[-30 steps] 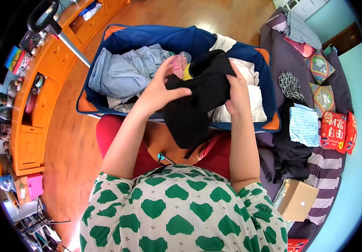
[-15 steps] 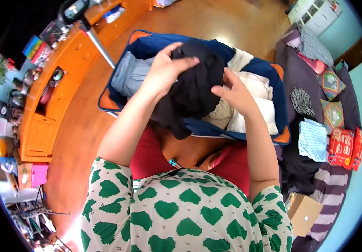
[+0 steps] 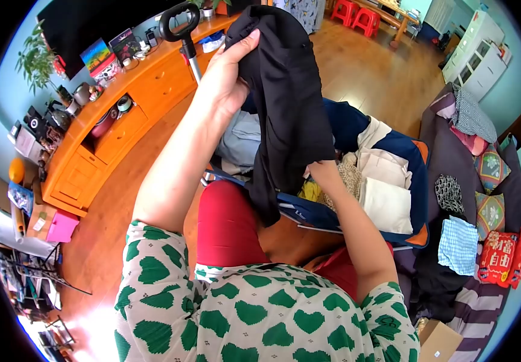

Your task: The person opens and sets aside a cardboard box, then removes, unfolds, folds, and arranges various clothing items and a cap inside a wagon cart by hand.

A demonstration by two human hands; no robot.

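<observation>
Smooth black cloth (image 3: pixel 290 102) has risen, hanging creased from the left hand (image 3: pixel 227 77).

We have raised the black garment (image 3: pixel 290 102), bunched between our hands before, so it now hangs lengthwise from our left hand (image 3: pixel 229 78). Our right hand (image 3: pixel 322 174) has shifted to its lower edge, and red stools (image 3: pixel 366 22) have come into view.

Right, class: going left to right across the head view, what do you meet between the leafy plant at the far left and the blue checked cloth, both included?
Leafy plant, black pull handle, black garment, folded white cloth, blue checked cloth.
</observation>
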